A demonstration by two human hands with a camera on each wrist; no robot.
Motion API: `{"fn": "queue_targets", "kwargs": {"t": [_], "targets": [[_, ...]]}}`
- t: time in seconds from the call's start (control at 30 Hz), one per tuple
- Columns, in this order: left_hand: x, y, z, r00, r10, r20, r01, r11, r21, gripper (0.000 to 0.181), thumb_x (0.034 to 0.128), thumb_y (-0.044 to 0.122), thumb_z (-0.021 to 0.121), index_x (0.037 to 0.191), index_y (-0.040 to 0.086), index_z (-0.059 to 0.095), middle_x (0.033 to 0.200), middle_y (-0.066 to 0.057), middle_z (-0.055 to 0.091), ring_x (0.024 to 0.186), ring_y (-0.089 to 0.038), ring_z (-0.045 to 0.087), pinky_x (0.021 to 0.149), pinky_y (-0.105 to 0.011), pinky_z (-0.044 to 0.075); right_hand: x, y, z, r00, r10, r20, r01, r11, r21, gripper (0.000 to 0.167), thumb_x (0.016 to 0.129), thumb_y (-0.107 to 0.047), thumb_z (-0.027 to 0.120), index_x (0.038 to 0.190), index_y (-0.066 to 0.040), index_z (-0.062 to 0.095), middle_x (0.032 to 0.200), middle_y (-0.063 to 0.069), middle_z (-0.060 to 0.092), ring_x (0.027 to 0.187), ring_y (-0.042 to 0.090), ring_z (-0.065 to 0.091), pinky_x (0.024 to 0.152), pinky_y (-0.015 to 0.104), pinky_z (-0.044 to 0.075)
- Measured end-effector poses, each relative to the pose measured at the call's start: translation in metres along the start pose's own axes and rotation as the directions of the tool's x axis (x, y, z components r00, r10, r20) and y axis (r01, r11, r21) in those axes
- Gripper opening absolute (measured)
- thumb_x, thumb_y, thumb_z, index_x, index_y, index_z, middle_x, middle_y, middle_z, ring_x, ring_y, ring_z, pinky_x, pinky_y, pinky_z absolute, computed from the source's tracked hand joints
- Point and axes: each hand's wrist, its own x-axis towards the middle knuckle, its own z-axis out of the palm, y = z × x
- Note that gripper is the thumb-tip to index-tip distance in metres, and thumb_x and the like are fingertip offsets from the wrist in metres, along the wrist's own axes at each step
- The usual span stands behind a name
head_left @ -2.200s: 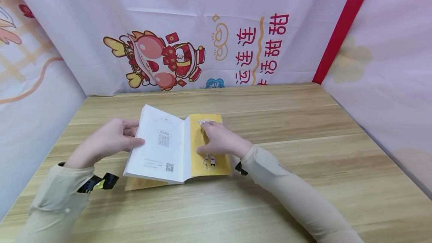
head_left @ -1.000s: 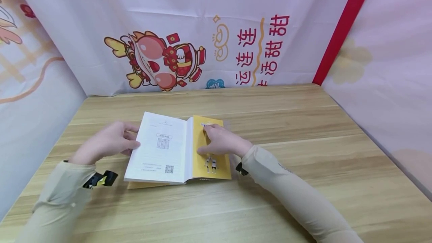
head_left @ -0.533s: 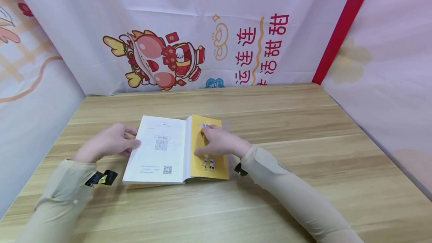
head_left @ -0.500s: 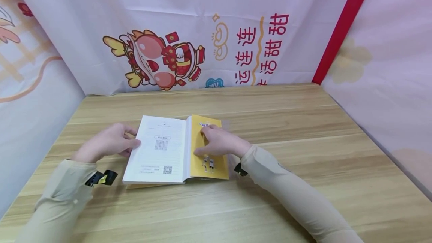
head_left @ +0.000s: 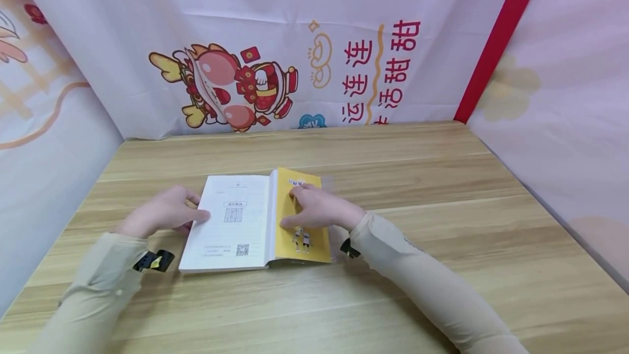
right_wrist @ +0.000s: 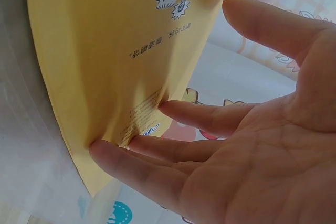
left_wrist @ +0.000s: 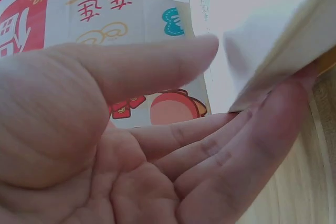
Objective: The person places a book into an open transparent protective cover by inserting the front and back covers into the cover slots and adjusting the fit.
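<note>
1. Three sides are hung with white printed cloth (head_left: 432, 53); on the back stretch, a cartoon figure and red lettering run sideways.
2. Below it is a pale, wood-grained worktop (head_left: 417, 173).
3. Two beige sleeves (head_left: 432, 283) reach in, one from each lower corner.
4. One book (head_left: 221, 236) lies opened out on the worktop, a little left of the middle. A thick block of white pages is to the left and a yellow flap to the right. Opening it looks done.
5. The yellow flap (head_left: 318, 245) lies nearly flat, with dark shadow under its near edge, so pressing it down seems mostly but not wholly complete.
6. The left hand (head_left: 164, 213) holds the book's outer left edge in a narrow grip: thumb above, fingers (left_wrist: 205, 161) below.
7. The right hand (head_left: 321, 206) rests on the flap, holding nothing. Its fingers (right_wrist: 144, 174) are fairly straight, tips touching the yellow, with the thumb set wide of them. Since both hands are on the book, the handling appears unfinished; letting go is left, and whether more pages need turning cannot be told.
8. Black bands (head_left: 154, 260) sit at both wrists.
9. Smallest is a square code (head_left: 242, 249) printed near the page's lower right corner.
</note>
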Motion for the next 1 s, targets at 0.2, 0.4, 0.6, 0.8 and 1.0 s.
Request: {"fn": "queue_targets", "kwargs": {"t": [0.2,0.4,0.6,0.8,1.0], "targets": [[-0.001,0.003,-0.002,0.999,-0.021,0.035,0.021,1.000,0.005,0.048,0.0961,0.020,0.064,0.124,-0.017,0.052,0.089,-0.011,0.068,0.075,-0.021,0.068,0.068,-0.036,0.058,0.000,0.000,0.000,1.000,-0.005,-0.003,0.005,1.000,-0.004,0.072,0.089,-0.046,0.071,0.143,-0.006,0.047,0.142,0.009,0.046,0.109,0.018,0.048,0.098,0.035,0.044],[-0.001,0.004,-0.003,0.999,-0.035,0.038,0.034,0.999,0.038,0.051,0.0998,0.027,0.058,0.124,-0.017,0.053,0.094,-0.014,0.068,0.078,-0.021,0.069,0.069,-0.036,0.058,0.001,0.001,0.001,1.000,-0.006,0.000,0.006,1.000,0.001,0.072,0.088,-0.046,0.071,0.144,-0.007,0.047,0.143,0.009,0.046,0.110,0.017,0.048,0.099,0.035,0.044],[-0.003,0.004,-0.006,0.999,-0.036,0.034,0.034,0.997,0.067,0.053,0.1013,0.034,0.055,0.124,-0.014,0.056,0.098,-0.017,0.068,0.081,-0.023,0.069,0.072,-0.038,0.058,-0.001,0.000,0.000,1.000,-0.004,0.006,0.004,1.000,0.002,0.072,0.089,-0.046,0.071,0.144,-0.007,0.046,0.146,0.009,0.043,0.113,0.018,0.048,0.100,0.036,0.043],[-0.010,0.009,-0.009,1.000,-0.003,0.025,0.000,0.996,0.090,0.061,0.1011,0.041,0.053,0.127,-0.014,0.053,0.106,-0.022,0.065,0.091,-0.029,0.064,0.074,-0.042,0.057,0.000,0.000,0.000,1.000,-0.007,0.008,0.007,1.000,-0.008,0.073,0.089,-0.046,0.070,0.145,-0.007,0.045,0.147,0.010,0.042,0.115,0.018,0.047,0.102,0.037,0.042],[-0.019,0.024,-0.002,0.989,0.133,-0.067,-0.116,0.972,0.206,0.075,0.0971,0.055,0.052,0.134,-0.011,0.049,0.126,-0.030,0.055,0.111,-0.042,0.056,0.085,-0.056,0.051,0.002,0.003,0.001,0.999,-0.029,0.014,0.029,1.000,-0.007,0.062,0.096,-0.034,0.064,0.146,-0.005,0.044,0.149,0.013,0.040,0.125,0.022,0.046,0.106,0.038,0.040]]}}
